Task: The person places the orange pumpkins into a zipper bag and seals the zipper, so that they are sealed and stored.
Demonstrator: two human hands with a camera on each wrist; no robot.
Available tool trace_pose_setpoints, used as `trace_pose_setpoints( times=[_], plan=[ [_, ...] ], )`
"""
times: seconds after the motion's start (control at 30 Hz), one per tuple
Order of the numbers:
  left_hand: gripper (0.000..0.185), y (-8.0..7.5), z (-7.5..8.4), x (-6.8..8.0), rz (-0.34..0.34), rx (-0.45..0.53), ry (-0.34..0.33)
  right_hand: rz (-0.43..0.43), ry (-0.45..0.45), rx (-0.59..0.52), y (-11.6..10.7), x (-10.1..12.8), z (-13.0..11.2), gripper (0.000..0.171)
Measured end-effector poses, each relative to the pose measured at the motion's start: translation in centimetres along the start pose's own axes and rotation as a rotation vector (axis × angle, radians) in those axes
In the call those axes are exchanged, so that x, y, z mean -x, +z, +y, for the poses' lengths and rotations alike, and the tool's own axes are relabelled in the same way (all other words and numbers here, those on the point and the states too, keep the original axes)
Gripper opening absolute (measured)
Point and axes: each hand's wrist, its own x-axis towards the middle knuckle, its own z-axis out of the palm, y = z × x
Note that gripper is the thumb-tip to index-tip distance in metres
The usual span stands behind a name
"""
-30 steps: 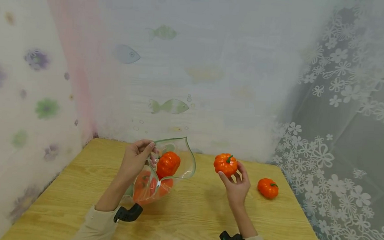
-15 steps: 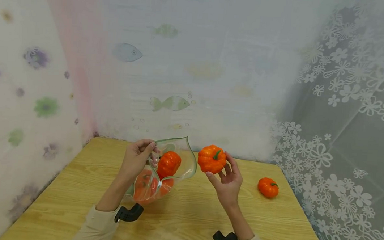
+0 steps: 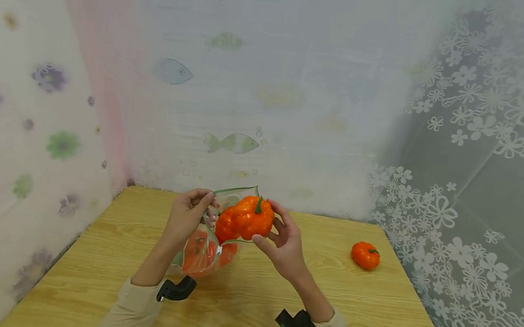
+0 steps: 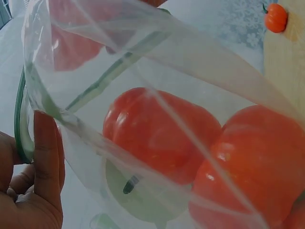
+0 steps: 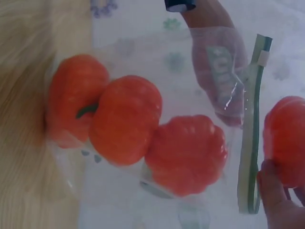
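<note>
Right hand holds a small orange pumpkin at the open mouth of a clear zip bag

The right hand (image 3: 284,246) grips the pumpkin (image 3: 254,217) from below and behind: thumb curled against its near underside, fingers wrapped around its far right side, green stem pointing up; in the right wrist view a fingertip (image 5: 274,188) presses the fruit just beside the bag's green zip strip. The pumpkin sits at the rim of the clear bag (image 3: 238,197), in front of another pumpkin already inside. The left hand (image 3: 188,216) pinches the bag's left edge, thumb (image 4: 47,157) flat against the plastic, holding the mouth spread above the wooden table (image 3: 106,254). Three pumpkins inside (image 5: 128,129) lie pressed together. A lone pumpkin (image 3: 366,255) rests on the table, well apart to the right, near the flowered curtain (image 3: 466,169)
</note>
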Motion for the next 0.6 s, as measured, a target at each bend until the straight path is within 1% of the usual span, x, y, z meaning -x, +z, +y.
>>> trace_pose_setpoints(
  times=[0.1, 0.23, 0.37, 0.47, 0.6],
  plan=[
    [0.028, 0.0, 0.0, -0.6, -0.016, -0.003, -0.007, -0.018, 0.115, 0.058, 0.5, -0.5, -0.1, 0.071],
    [0.029, 1.3, 0.4, 1.2, -0.002, -0.023, -0.005, -0.057, 0.252, 0.114, 0.0, 0.9, -1.4, 0.070],
    [0.029, 2.5, 0.8, 3.0, 0.016, -0.048, 0.003, -0.112, 0.359, 0.121, -0.8, 2.3, -2.8, 0.071],
    [0.028, 3.4, 1.0, 4.5, 0.028, -0.063, 0.007, -0.155, 0.402, 0.127, -1.3, 3.3, -3.6, 0.073],
    [0.028, 4.8, 1.2, 6.4, 0.044, -0.075, 0.015, -0.177, 0.431, 0.164, -1.8, 4.5, -4.4, 0.075]
  ],
)
